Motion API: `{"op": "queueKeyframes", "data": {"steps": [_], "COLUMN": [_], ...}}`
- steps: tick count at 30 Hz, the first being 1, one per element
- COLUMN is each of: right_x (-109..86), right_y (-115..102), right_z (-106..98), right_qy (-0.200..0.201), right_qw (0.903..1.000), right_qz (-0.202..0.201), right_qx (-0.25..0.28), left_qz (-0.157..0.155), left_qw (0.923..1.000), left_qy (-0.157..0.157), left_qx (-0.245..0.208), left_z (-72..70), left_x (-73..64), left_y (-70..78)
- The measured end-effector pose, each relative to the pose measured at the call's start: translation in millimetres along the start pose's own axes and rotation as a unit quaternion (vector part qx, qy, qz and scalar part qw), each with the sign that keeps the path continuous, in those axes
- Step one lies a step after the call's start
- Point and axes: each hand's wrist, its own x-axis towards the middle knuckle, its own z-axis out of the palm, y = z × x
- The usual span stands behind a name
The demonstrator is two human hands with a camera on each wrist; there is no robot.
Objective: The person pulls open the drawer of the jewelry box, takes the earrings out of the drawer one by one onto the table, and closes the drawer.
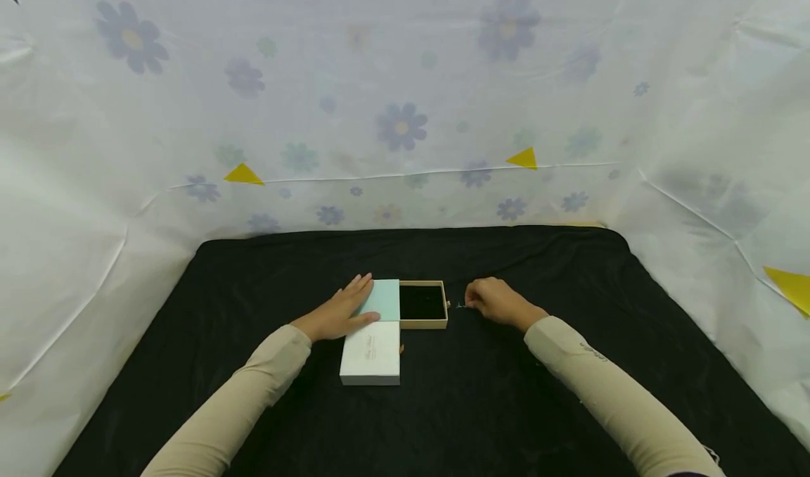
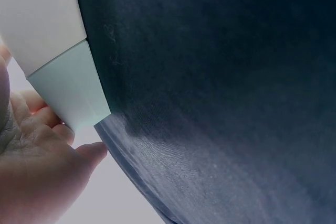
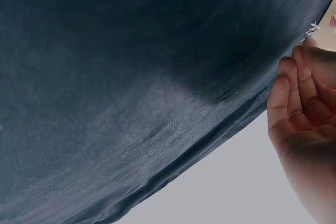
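My left hand (image 1: 342,309) rests with straight fingers on the left part of a mint-green box sleeve (image 1: 384,300), its thumb near the front edge. Out of the sleeve's right side extends a gold-edged drawer (image 1: 422,324) with a black lining and a small pull tab. To the right of that drawer, my right hand (image 1: 500,301) pinches a small silvery piece of jewellery (image 3: 313,28) with star-like ends, close over the cloth. In the left wrist view, the left fingers (image 2: 50,116) lie along the mint sleeve's edge.
Directly in front of the mint sleeve stands a white box (image 1: 370,356) with faint print on top and a brown tab at its right. Black cloth (image 1: 493,406) covers the table. White flowered sheeting (image 1: 405,202) encloses the back and sides.
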Motion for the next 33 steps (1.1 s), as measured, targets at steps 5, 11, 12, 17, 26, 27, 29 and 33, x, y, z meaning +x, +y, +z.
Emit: {"op": "queueKeyframes", "data": {"steps": [5, 11, 12, 17, 26, 27, 29, 33], "right_x": [-0.7, -1.8, -1.8, -1.4, -3.7, -4.0, -4.7, -6.1], "right_y": [0.8, 1.1, 0.9, 0.2, 2.9, 3.2, 3.5, 3.1], "right_z": [1.2, 1.4, 1.2, 0.8, 4.5, 4.8, 4.7, 3.1], "right_qy": [0.012, 0.021, 0.021, 0.022, 0.03, 0.032, 0.034, 0.039], "right_qw": [0.9999, 0.9996, 0.9996, 0.9997, 0.9995, 0.9995, 0.9994, 0.9992], "right_qz": [-0.007, -0.014, -0.014, -0.01, -0.006, -0.005, -0.003, 0.0], "right_qx": [-0.006, -0.011, -0.011, -0.008, -0.008, -0.007, -0.006, -0.002], "left_qz": [0.006, 0.007, 0.006, 0.003, 0.003, 0.002, 0.003, 0.004], "left_qw": [0.9999, 0.9999, 0.9999, 0.9999, 1.0, 1.0, 1.0, 0.9999], "left_qy": [0.008, 0.01, 0.01, 0.009, 0.006, 0.005, 0.007, 0.008], "left_qx": [0.006, 0.012, 0.012, 0.007, 0.0, 0.001, 0.002, 0.005], "left_z": [-1.1, -2.7, -2.8, -3.5, -0.3, -0.2, 0.2, -0.2], "left_x": [0.1, -0.3, -0.4, -1.0, -2.1, -2.3, -2.2, -2.0], "left_y": [0.6, 1.9, 2.0, 2.4, 3.0, 3.6, 3.7, 3.4]}}
